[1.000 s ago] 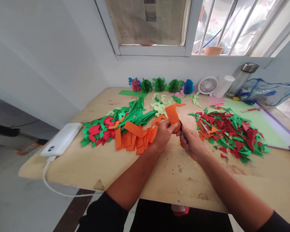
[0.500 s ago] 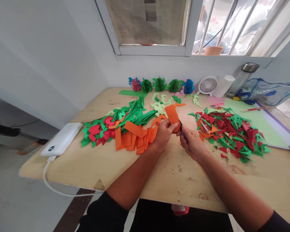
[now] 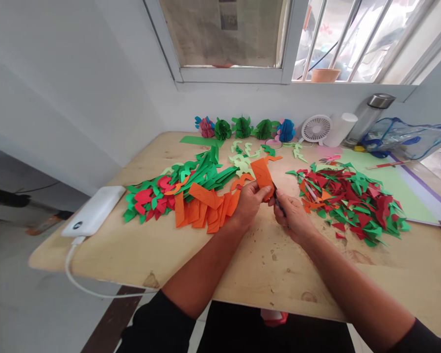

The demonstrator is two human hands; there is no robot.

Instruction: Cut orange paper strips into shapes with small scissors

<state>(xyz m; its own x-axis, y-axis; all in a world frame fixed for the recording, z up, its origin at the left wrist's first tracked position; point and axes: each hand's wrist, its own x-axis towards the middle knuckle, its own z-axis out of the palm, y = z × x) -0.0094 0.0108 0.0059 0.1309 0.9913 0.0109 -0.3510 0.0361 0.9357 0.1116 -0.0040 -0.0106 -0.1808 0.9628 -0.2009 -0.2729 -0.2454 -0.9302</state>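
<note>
My left hand [image 3: 250,202] pinches an orange paper piece [image 3: 261,172] marked with drawn lines, held up over the table. In my right hand [image 3: 293,214] is a pair of dark-handled scissors [image 3: 281,206], its blades at the right edge of that paper; the fingers cover most of the handles. Left of my hands lie several orange paper strips [image 3: 206,208], overlapping a heap of green paper strips [image 3: 209,171]. Red and green cut paper shapes [image 3: 150,200] are piled farther left. To the right spreads a heap of red and green paper scraps [image 3: 360,203].
A white power bank [image 3: 93,211] with a cable lies at the table's left edge. Along the wall stand folded paper figures [image 3: 241,127], a small white fan [image 3: 316,129], a glass bottle [image 3: 369,117] and a clear blue-edged pouch [image 3: 407,138]. Light green sheets [image 3: 407,191] lie at right.
Both hands keep almost the same position, with the orange paper and scissors still together. The view has shifted very slightly; nothing else visibly differs.
</note>
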